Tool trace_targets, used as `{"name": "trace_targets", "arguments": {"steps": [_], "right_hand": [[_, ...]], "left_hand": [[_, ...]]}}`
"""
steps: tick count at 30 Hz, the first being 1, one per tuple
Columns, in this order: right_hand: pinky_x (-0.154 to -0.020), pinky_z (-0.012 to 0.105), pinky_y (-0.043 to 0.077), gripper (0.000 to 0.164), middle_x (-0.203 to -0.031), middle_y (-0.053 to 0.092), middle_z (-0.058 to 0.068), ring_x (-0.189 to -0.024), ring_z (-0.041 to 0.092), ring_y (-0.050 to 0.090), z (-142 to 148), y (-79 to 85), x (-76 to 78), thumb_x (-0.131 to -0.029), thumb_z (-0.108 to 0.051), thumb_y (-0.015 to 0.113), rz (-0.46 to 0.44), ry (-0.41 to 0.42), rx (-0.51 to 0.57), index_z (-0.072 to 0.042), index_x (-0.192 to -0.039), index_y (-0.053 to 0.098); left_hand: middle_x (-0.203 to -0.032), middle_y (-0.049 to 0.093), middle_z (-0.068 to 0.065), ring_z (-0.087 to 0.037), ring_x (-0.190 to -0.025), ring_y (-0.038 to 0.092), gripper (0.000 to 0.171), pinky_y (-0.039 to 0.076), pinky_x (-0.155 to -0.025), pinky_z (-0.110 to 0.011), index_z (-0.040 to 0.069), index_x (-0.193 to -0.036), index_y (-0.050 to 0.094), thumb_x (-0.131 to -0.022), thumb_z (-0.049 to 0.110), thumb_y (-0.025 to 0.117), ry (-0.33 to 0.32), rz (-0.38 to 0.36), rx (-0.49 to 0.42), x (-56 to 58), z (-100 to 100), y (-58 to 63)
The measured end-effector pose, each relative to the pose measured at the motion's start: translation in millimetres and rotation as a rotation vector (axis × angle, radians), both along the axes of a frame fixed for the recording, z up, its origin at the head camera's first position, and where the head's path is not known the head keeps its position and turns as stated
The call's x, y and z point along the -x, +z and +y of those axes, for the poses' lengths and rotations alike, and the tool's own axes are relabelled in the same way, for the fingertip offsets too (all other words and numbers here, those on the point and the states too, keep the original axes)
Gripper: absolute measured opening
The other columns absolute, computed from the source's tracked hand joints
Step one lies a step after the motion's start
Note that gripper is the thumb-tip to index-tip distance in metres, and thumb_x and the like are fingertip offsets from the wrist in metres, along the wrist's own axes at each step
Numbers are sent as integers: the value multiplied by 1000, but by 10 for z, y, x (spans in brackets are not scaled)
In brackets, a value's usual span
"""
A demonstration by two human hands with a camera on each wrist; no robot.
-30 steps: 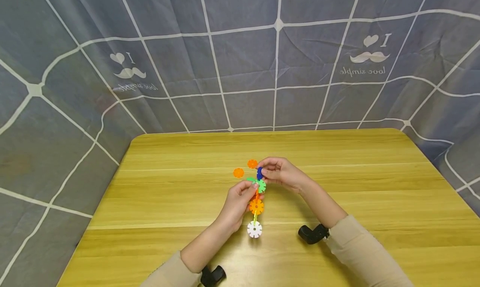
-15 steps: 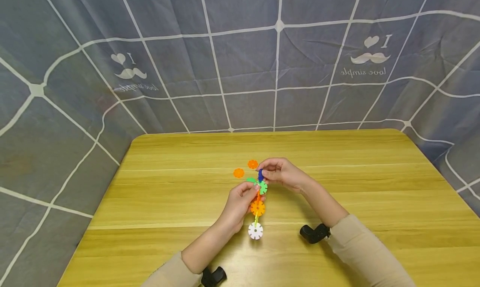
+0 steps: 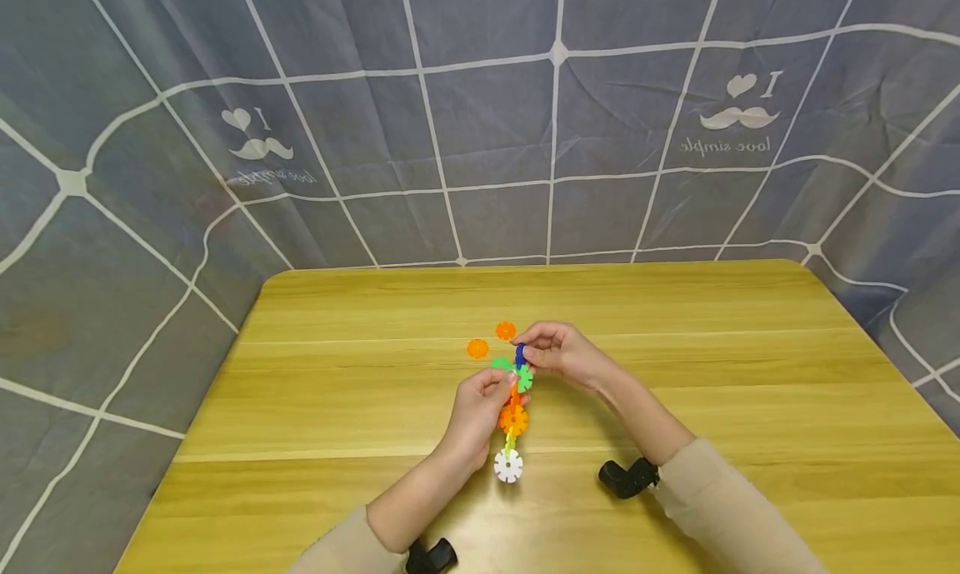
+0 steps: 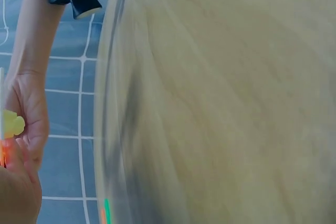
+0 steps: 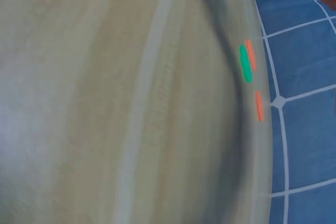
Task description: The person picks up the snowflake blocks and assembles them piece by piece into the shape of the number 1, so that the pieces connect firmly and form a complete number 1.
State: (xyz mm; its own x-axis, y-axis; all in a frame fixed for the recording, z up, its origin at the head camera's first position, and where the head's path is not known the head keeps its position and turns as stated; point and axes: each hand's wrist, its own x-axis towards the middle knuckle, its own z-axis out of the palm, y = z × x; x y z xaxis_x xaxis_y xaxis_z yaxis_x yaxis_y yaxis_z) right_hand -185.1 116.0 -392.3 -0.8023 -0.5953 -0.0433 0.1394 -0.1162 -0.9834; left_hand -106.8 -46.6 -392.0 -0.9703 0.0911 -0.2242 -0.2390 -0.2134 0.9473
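Note:
My left hand (image 3: 476,407) pinches a chain of slotted snowflake discs between thumb and fingers, close to its far end. From near to far the chain runs through a white disc (image 3: 508,466), a yellow-green disc (image 3: 511,443), an orange disc (image 3: 513,421), a red-orange piece partly behind the fingers and a green disc (image 3: 525,379). With thumb and fingertips my right hand (image 3: 562,353) pinches a dark blue disc (image 3: 521,355), edge-on, right at the green disc's far rim. In the left wrist view, the yellow-green disc (image 4: 13,124) shows beside the hands.
Two loose orange discs, a nearer disc (image 3: 477,348) and a farther disc (image 3: 506,331), lie beyond the hands. A loose green disc (image 3: 502,363) lies near them on the wooden table (image 3: 337,391). A grey-blue curtain (image 3: 495,132) hangs behind the table.
Both hands and the chain shift slightly toward the near side in the head view. The blue disc stays pinched against the green disc. The loose discs stay put on the table.

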Motion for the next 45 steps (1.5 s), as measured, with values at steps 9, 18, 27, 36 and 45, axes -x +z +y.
{"name": "trace_targets", "arguments": {"steps": [9,18,27,36,45], "right_hand": [[-71,20,52,42,-87,66,-1,-78,8,61,-49,-97,-37,-92,12,42,33,40,125,-20,-94,69],[-68,17,51,44,-87,66,-1,-76,6,60,-60,-106,-61,-92,14,42,71,40,131,-21,-94,69],[-71,21,53,38,-87,67,1,-78,9,62,-54,-129,-80,-91,13,44,79,17,88,-18,-95,66],[-72,22,52,29,-90,68,-1,-80,9,63,36,-145,-58,-89,9,52,161,2,10,-16,-97,67],[-74,23,52,26,-96,66,8,-84,13,62,65,-174,-45,-87,2,61,205,21,-57,20,-105,54]], "left_hand": [[-89,67,-18,-15,-73,65,16,54,-70,-25,-10,-97,58,-95,4,51,46,2,-5,-35,24,3],[-85,66,-12,-14,-72,65,16,54,-72,-26,-11,-97,57,-95,4,51,43,-10,-13,-67,7,55],[-86,67,-11,-15,-74,65,18,54,-73,-25,-12,-99,57,-95,4,51,14,-6,-13,-49,-28,37],[-95,67,-19,-14,-78,65,21,53,-72,-22,-12,-104,55,-96,7,51,-35,19,6,-47,-25,9],[-91,60,-1,-8,-73,60,40,34,-46,-11,-1,-125,45,-100,30,43,-139,-89,40,-27,-24,39]]}}
